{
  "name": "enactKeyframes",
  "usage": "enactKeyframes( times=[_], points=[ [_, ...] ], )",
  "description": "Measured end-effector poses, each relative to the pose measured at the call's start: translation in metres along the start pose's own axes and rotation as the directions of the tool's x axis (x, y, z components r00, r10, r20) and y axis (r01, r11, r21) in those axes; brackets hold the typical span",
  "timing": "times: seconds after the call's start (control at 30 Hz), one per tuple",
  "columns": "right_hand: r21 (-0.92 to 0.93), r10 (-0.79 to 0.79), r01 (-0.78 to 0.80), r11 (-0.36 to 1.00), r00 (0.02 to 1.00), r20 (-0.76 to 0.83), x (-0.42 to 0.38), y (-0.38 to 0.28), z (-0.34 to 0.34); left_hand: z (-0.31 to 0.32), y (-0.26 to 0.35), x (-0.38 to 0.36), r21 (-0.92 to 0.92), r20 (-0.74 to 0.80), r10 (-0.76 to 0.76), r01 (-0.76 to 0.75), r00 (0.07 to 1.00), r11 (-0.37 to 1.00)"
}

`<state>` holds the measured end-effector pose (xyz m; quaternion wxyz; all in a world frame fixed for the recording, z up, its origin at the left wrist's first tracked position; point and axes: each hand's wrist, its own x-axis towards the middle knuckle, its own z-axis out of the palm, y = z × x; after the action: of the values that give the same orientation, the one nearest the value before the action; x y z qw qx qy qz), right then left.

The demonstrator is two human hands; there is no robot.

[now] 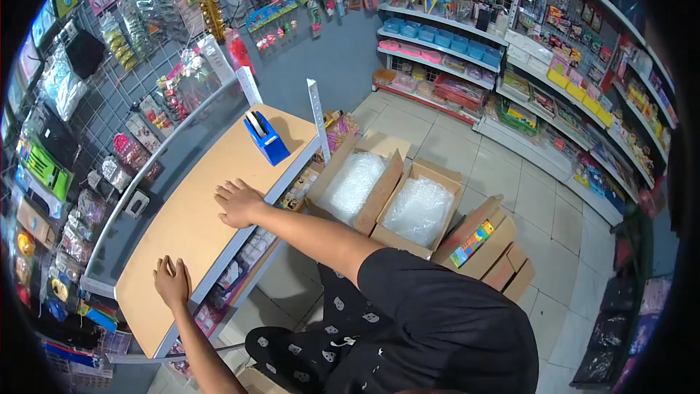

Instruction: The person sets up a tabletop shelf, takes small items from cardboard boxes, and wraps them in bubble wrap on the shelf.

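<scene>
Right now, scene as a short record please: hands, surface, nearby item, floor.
left hand: empty, fingers bent, on the shelf board near its front edge
right hand: empty, palm down, fingers spread on the board
surface: wood-coloured, between metal uprights and a wall rack
nearby: blue tape dispenser on the board, beyond the right hand, untouched
floor: two open cartons holding bubble wrap
</scene>
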<state>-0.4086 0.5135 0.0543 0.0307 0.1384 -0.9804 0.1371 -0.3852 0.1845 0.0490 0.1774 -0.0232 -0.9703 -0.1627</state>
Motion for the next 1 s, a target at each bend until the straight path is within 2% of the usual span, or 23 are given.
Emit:
enactKeyframes(
  times=[0.17,0.27,0.37,0.43,0.53,0.67,0.8,0.83,0.93,1.0],
  points=[
    [0.034,0.012,-0.009,0.999,0.997,-0.077,-0.004,-0.002,0.007,0.003,-0.004,0.001,-0.002,-0.023,0.027,-0.027,0.999,1.0],
    [0.076,0.02,-0.008,0.997,0.987,-0.157,-0.005,-0.001,0.014,0.015,-0.014,0.002,-0.1,-0.133,0.03,-0.043,0.991,0.994],
    [0.116,0.036,-0.006,0.993,0.964,-0.263,-0.006,-0.003,0.031,0.0,-0.001,-0.001,-0.091,-0.087,0.054,-0.062,0.995,0.994],
    [0.119,0.042,-0.006,0.993,0.952,-0.303,-0.014,-0.005,0.032,-0.006,0.007,-0.006,-0.087,-0.099,0.059,-0.068,0.993,0.994],
    [0.121,0.051,0.004,0.993,0.894,-0.446,-0.021,-0.01,0.044,-0.001,0.006,-0.007,-0.065,-0.133,0.092,-0.101,0.987,0.993],
    [0.18,0.05,0.044,0.983,0.871,-0.488,-0.033,-0.013,0.051,0.015,-0.008,0.001,-0.041,-0.147,0.081,-0.087,0.986,0.995],
    [0.19,0.042,0.074,0.979,0.838,-0.544,-0.053,-0.017,0.051,0.013,-0.001,-0.012,-0.091,-0.101,0.111,-0.12,0.989,0.989],
    [0.177,0.029,0.084,0.981,0.833,-0.552,-0.055,-0.016,0.052,0.018,-0.009,-0.01,-0.13,-0.022,0.061,-0.064,0.998,0.989],
    [0.181,0.014,0.117,0.977,0.802,-0.597,-0.061,-0.018,0.053,0.023,-0.018,-0.016,-0.098,0.008,0.076,-0.075,0.997,0.992],
    [0.204,0.011,0.144,0.968,0.791,-0.611,-0.066,-0.017,0.05,0.024,-0.018,-0.017,-0.23,0.046,0.013,-0.002,0.999,0.973]
  ],
)
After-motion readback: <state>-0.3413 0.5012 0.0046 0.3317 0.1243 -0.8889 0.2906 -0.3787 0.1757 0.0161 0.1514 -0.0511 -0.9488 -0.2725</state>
